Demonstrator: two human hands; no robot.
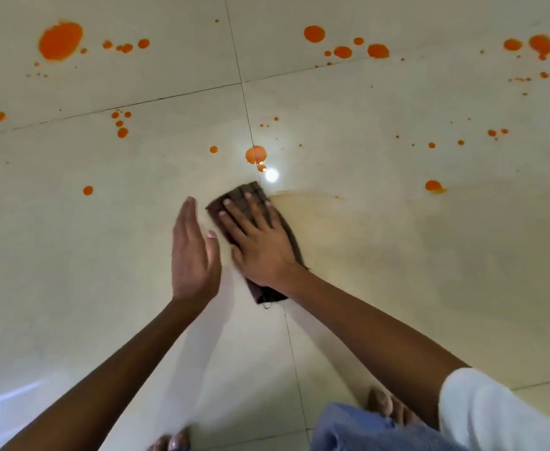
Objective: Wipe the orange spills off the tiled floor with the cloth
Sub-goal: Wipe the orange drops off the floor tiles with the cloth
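A dark brown folded cloth [246, 196] lies flat on the cream tiled floor [397, 288]. My right hand [260, 242] presses down on it, palm flat and fingers spread. My left hand [194, 252] hovers just left of the cloth, edge-on, fingers straight, holding nothing. Orange spills dot the floor beyond the cloth: a medium blot [255, 154] just ahead of it, a large one [60, 40] at the far left, several [377, 51] at the far middle and more [541, 43] at the far right. A pale yellowish smear [309, 203] curves away to the cloth's right.
My bare feet [387, 405] and blue trouser knee [348, 428] are at the bottom edge, with a white sleeve [488, 415] at the lower right. A bright light reflection [271, 175] glints on the tile ahead of the cloth. Grout lines cross near the middle.
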